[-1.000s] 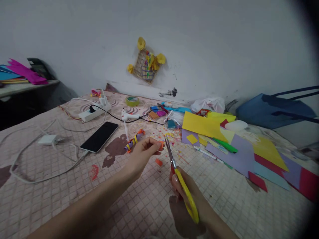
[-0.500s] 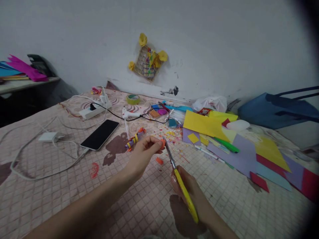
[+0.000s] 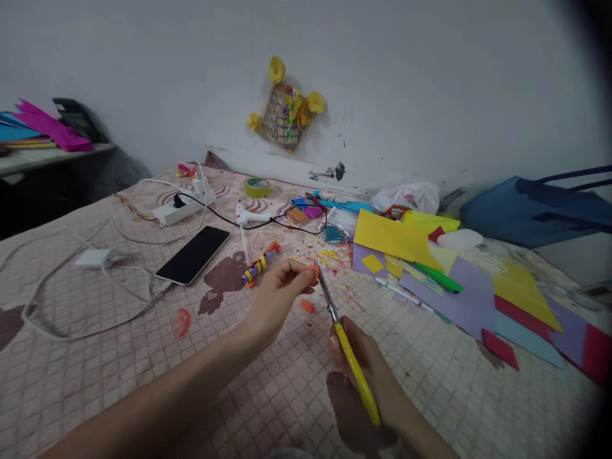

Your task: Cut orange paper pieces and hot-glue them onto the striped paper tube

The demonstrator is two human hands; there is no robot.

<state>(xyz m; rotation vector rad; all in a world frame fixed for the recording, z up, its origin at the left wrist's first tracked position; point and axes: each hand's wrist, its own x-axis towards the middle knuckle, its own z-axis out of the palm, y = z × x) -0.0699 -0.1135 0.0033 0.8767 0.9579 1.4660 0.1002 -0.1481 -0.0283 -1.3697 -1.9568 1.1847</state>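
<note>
Between the thumb and fingers of my left hand (image 3: 285, 285) is a small orange piece of paper (image 3: 314, 275), mostly covered by the fingertips. My right hand (image 3: 363, 357) is closed round the yellow handles of a pair of scissors (image 3: 354, 363). The scissor blades point up and away, their tips right beside the orange piece. A second orange scrap (image 3: 307, 306) lies on the cloth just below my left fingers. Left of that hand rests a small purple roll with yellow and orange bands (image 3: 261, 264).
A phone (image 3: 193, 255) on a cable, a power strip (image 3: 184, 207) and a white glue gun (image 3: 253, 217) lie to the left. Green tape (image 3: 257, 187) sits at the back. Coloured paper sheets (image 3: 459, 293) and a marker (image 3: 401, 291) spread to the right, with paper snippets between.
The view has shifted very slightly. Both hands, the scissors and the orange piece keep nearly the same positions.
</note>
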